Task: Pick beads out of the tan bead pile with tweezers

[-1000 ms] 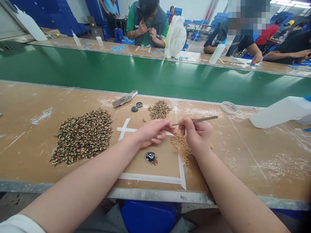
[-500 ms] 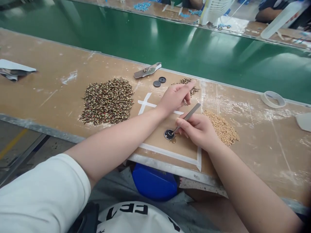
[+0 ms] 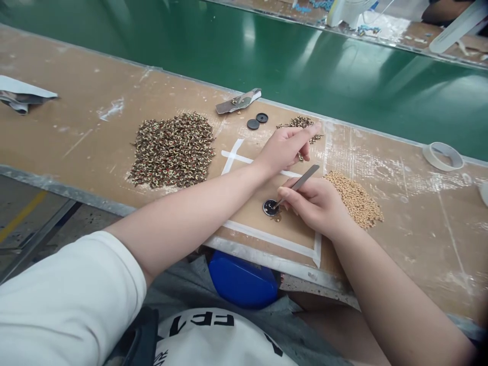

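My right hand is closed around metal tweezers, holding them at a slant. Their tip reaches into a small round black dish that looks filled with something dark and glossy. Brownish specks lie on the table beside it. Reaching across above, my left hand has its index finger stretched out and other fingers bent, with nothing visible in it. Its fingertip is at a small pile of dark pieces, partly hidden by the hand. To the right of my right hand spreads a pile of tan beads.
A large heap of brown-and-cream pieces lies left. Behind stand two black round caps and a folded card scrap. A tape roll sits right. White tape strips mark the table. A green belt runs beyond.
The whole view has shifted slightly, so the table items appear a little further right. Both hands keep nearly the same pose, with the tweezers' tip still at the black dish.
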The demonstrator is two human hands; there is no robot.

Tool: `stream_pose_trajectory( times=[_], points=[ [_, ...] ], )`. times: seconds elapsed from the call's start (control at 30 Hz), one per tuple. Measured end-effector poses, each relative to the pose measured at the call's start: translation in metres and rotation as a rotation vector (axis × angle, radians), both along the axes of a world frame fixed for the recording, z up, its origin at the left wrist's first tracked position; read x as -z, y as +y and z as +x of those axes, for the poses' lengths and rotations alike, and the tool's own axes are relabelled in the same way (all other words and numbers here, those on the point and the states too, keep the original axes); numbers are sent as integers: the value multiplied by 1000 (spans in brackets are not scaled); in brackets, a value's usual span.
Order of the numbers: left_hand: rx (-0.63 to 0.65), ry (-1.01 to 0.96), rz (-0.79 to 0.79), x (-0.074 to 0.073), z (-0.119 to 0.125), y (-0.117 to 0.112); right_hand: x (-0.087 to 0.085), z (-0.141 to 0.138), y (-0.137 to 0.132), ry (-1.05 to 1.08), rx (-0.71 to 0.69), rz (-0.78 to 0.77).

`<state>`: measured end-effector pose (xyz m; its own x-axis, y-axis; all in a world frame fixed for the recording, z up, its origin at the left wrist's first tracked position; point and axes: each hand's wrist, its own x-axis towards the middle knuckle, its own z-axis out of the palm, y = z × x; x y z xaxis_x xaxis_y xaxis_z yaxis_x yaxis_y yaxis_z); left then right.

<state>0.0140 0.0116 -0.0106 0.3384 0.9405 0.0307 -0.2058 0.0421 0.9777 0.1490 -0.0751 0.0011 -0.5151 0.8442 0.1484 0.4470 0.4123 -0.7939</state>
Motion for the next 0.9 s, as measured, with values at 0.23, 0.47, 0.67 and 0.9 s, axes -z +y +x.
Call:
stream_pose_trajectory(
  times=[0.23, 0.47, 0.67, 0.9],
  points=[
    [-19, 104, 89, 0, -2, 0, 1, -2, 1, -2, -25, 44],
    [-176, 412, 485, -16, -15, -20, 9, 8, 5, 119, 91, -189],
    [-247, 911, 567, -51, -57, -27, 10, 10, 6, 163, 45, -201],
    [-142, 1592, 378, -81, -159, -13, 8, 13, 9, 320, 141, -270]
  ],
)
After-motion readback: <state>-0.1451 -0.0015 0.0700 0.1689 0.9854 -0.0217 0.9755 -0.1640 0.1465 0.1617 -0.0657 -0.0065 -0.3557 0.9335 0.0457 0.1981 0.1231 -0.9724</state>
